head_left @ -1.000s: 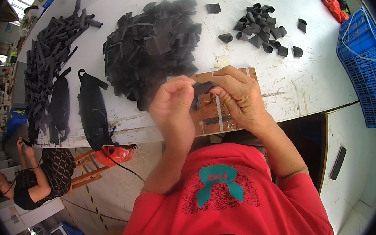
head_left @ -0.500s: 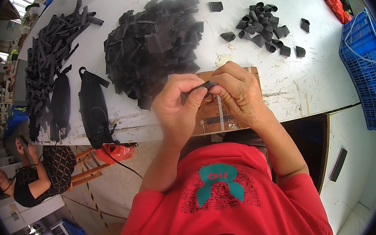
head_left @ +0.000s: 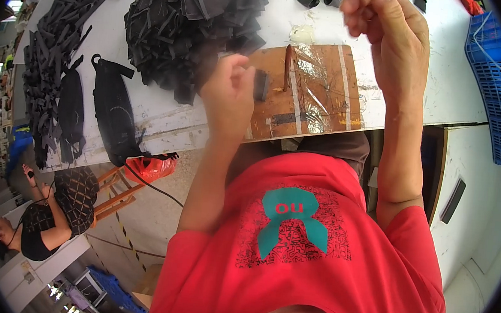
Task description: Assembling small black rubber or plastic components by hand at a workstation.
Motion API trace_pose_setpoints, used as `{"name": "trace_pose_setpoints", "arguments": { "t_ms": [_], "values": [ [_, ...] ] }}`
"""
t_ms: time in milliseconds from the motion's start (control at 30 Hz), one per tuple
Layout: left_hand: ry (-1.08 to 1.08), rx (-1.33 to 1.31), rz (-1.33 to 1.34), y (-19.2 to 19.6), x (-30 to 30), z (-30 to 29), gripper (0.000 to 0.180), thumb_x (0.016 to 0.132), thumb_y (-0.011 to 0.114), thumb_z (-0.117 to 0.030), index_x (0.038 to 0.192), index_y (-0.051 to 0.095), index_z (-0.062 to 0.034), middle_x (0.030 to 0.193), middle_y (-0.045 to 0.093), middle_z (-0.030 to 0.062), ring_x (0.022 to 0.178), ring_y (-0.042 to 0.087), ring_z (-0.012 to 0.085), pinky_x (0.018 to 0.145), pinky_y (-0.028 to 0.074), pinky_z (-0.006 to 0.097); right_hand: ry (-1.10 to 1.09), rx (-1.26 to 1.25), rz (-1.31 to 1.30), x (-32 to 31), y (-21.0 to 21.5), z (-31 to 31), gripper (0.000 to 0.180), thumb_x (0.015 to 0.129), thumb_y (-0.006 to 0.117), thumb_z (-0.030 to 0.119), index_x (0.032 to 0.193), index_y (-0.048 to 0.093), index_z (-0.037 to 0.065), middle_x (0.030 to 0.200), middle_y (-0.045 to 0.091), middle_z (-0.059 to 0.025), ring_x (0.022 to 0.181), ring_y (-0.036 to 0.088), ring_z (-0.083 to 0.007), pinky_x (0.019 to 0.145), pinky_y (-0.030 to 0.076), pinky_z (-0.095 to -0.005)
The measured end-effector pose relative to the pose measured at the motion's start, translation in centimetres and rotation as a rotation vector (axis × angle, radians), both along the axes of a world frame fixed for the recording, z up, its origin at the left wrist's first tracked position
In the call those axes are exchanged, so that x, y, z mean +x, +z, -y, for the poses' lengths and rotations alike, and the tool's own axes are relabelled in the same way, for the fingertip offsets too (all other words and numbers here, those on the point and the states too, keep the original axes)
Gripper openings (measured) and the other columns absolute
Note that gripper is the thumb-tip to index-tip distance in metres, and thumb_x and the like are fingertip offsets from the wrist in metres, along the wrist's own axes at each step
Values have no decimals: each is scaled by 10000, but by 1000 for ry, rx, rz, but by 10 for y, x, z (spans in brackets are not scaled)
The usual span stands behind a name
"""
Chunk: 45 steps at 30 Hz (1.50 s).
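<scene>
Has right hand (head_left: 397, 41) loosely open, upper right; cannot tell grip of blurred left hand (head_left: 231, 88); could scatter black pile (head_left: 181, 26) by brushing against it.

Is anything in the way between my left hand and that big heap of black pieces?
Nothing visible stands between the left hand and the heap of black pieces; the hand is at the heap's near edge. The brown board lies mostly to the hand's right, not between them.
</scene>
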<state>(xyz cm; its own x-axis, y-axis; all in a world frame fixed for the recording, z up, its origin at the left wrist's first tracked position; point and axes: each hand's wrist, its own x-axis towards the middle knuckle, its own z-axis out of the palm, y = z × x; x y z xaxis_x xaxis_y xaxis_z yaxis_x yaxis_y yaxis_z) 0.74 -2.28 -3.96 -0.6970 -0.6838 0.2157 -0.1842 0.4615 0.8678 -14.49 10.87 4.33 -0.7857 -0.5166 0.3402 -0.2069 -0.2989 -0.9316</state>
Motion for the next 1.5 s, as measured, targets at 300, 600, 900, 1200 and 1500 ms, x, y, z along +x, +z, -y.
{"name": "trace_pose_setpoints", "arguments": {
  "t_ms": [300, 600, 900, 1200, 1500],
  "values": [
    [-92, -587, 557, -49, 3, -19, 169, 703, 633, -115, 755, 518, -3, 785, 536, 151, 750, 554, 303, 655, 463, 376, 273, 544, 361, 74, -73, -28, 350, 894, 460, 310, 845, 599, -7, 623, 526, -7, 565, 472, -61, 507, 393, -193],
    [-419, -466, 13, -2, 42, -12, 160, 676, 603, 70, 804, 592, -24, 885, 543, 104, 688, 529, 233, 602, 459, 305, 482, 368, 877, 89, -96, -9, 246, 882, 495, 230, 923, 567, -1, 762, 580, -31, 631, 537, -77, 522, 443, -197],
    [-84, 1104, -221, 3, 45, -36, 118, 799, 585, -62, 892, 567, 9, 735, 595, 35, 603, 541, 75, 499, 409, 187, 484, -46, 1130, 95, -89, -6, 158, 838, 562, 145, 916, 558, 7, 779, 594, -49, 594, 556, -75, 504, 465, -169],
    [-102, 845, -158, 16, 36, -41, 64, 800, 594, -64, 792, 570, -6, 662, 595, 38, 504, 524, 63, 451, 395, 158, -10, 399, -217, 102, -68, -16, 206, 706, 673, 110, 865, 577, 19, 677, 500, -53, 567, 505, -148, 491, 410, -265],
    [135, 112, -286, 7, 24, -59, 65, 771, 584, 26, 821, 544, 17, 698, 588, 58, 458, 455, 34, 413, 337, 137, -229, 530, -829, 100, -73, -3, 74, 683, 588, 15, 742, 546, 30, 718, 516, -89, 631, 550, -224, 505, 440, -330]
  ]
}}
